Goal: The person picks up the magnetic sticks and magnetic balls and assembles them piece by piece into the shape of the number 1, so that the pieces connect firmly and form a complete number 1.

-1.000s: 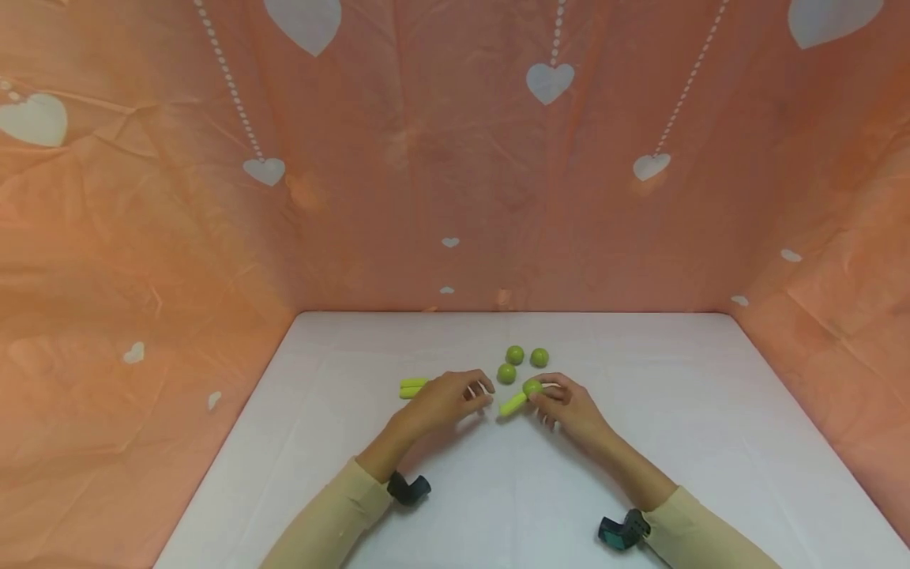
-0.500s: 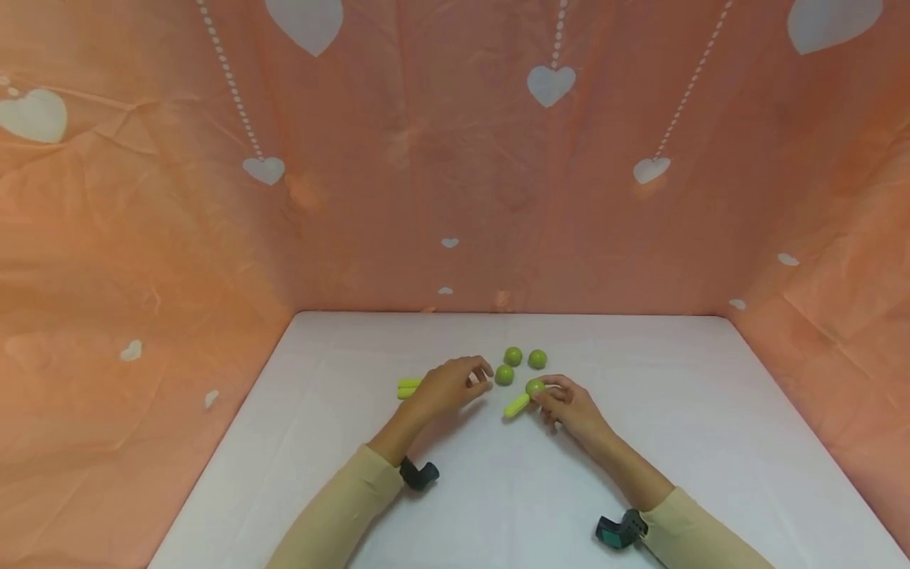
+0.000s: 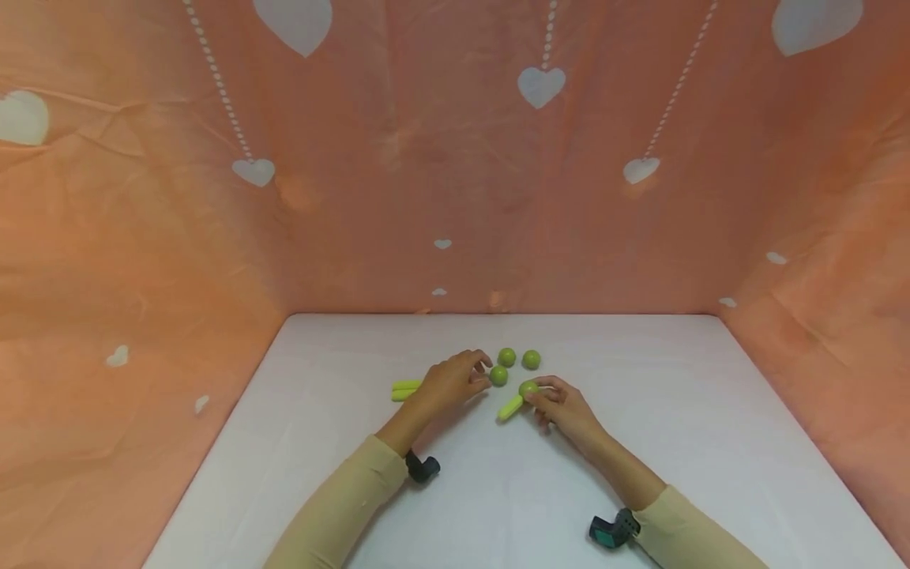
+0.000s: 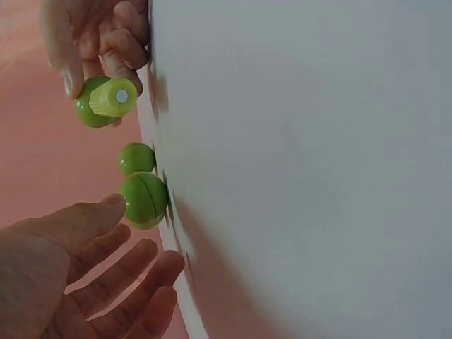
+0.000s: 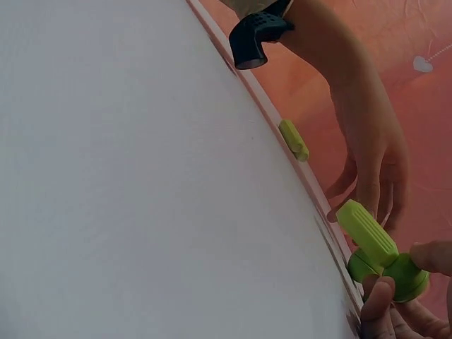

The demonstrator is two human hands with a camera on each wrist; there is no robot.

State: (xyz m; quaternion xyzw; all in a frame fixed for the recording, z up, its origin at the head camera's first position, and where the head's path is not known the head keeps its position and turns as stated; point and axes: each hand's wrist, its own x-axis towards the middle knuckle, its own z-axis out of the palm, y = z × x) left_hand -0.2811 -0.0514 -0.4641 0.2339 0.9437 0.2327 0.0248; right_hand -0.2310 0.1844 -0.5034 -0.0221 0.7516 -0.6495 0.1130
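My right hand [image 3: 567, 409] pinches a green ball [image 3: 528, 389] between thumb and fingers. A yellow-green ribbed magnetic rod [image 5: 367, 233] is joined to that ball and slants toward the left hand; its free end has a round silver magnet in the left wrist view. My left hand [image 3: 453, 379] has loosely bent fingers with nothing held in them. Its thumb tip lies right at the nearest loose green ball [image 4: 145, 201], which has a seam round it. Two more green balls, one at the back [image 3: 507, 357] and one to its right [image 3: 531, 359], rest on the white table.
Yellow-green rods [image 3: 405, 386] lie side by side left of the left hand, partly hidden behind it. The white table [image 3: 640, 371] ends at an orange cloth backdrop [image 3: 398, 197] printed with hearts. Each wrist carries a black camera, such as the right one [image 3: 613, 529].
My left hand has moved forward and right, up to the nearest loose ball. My right hand keeps its pinch on the ball with the rod, nearly in place.
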